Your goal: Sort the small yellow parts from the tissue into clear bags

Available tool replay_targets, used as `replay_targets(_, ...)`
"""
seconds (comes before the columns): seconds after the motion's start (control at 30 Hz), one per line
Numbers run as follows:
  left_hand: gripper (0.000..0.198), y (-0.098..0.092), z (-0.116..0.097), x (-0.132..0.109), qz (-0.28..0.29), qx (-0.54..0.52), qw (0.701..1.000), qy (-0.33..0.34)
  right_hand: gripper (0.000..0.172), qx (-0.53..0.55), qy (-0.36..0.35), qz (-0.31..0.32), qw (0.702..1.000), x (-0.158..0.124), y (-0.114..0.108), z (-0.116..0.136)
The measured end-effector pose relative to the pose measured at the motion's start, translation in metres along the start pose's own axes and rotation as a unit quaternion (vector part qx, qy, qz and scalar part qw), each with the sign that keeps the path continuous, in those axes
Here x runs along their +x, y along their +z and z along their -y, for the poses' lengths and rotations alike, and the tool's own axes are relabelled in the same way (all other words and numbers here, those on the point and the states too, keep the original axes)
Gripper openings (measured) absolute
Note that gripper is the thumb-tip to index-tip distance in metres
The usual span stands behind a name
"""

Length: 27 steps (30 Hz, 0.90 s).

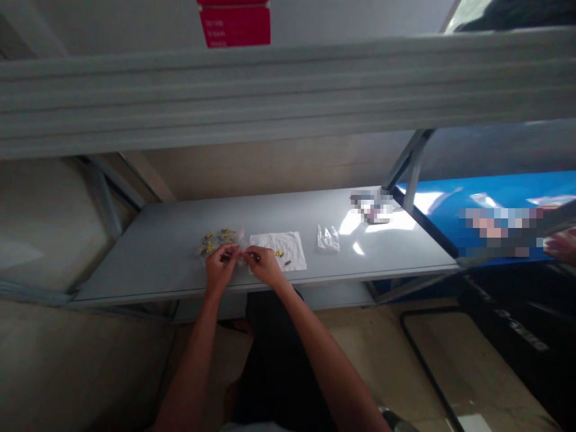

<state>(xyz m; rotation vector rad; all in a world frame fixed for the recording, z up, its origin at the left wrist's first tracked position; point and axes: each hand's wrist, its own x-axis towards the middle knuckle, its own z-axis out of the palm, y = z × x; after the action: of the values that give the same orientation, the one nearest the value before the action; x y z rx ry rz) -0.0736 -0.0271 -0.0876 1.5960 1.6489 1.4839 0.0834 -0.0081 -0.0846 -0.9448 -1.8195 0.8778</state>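
Note:
My left hand [220, 264] and my right hand [266, 265] meet fingertip to fingertip over the front part of the grey table. Both are closed in a pinch, and small dark bits show at the fingers, too small to name. Clear plastic film [242, 233] rises just behind the fingertips; whether they grip it I cannot tell. Beside my left hand is clear plastic with several small yellow-and-dark pieces [207, 245]. Under and beside my right hand lies a crumpled white sheet [291, 241], bearing a few yellow pieces [279, 253] and a small brown piece [288, 263].
A clear plastic bag [328, 239] lies on the grey table [157, 240] to the right. A thick grey shelf beam [288, 96] crosses above, with a red box [236, 25] over it. At right are a blue table [436, 207] and another person's hand [561, 246].

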Motion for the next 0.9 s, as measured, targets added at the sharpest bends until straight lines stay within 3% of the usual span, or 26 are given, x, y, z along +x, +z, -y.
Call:
replay_targets(0.17,0.027,-0.0007,-0.0066,-0.0018,0.007,0.002,1.0,0.031,0.024,0.041,0.034,-0.035,0.998,-0.002,-0.0008,-0.005)
replay_targets(0.27,0.027,-0.0012,-0.0091,-0.0021,0.045,-0.003,0.997,0.057,0.028,0.047,0.051,-0.054,0.996,-0.0033,-0.0007,-0.006)
replay_targets(0.4,0.027,-0.0019,-0.0049,-0.0015,0.081,-0.007,0.996,0.04,0.025,0.007,0.015,-0.025,1.0,-0.0036,-0.0001,-0.006)
replay_targets(0.63,0.028,-0.0017,-0.0004,-0.0021,0.084,-0.015,0.996,0.016,0.022,0.01,-0.009,0.006,1.0,-0.0035,0.0001,-0.0035)
replay_targets(0.73,0.029,0.0017,-0.0022,-0.0031,0.075,0.019,0.996,0.038,0.023,-0.006,-0.008,-0.028,1.0,-0.0039,0.0003,-0.0033)
replay_targets(0.9,0.024,0.0066,-0.0046,-0.0047,0.067,0.068,0.993,0.069,0.022,-0.01,0.044,-0.148,0.988,-0.0043,-0.0007,-0.0029)
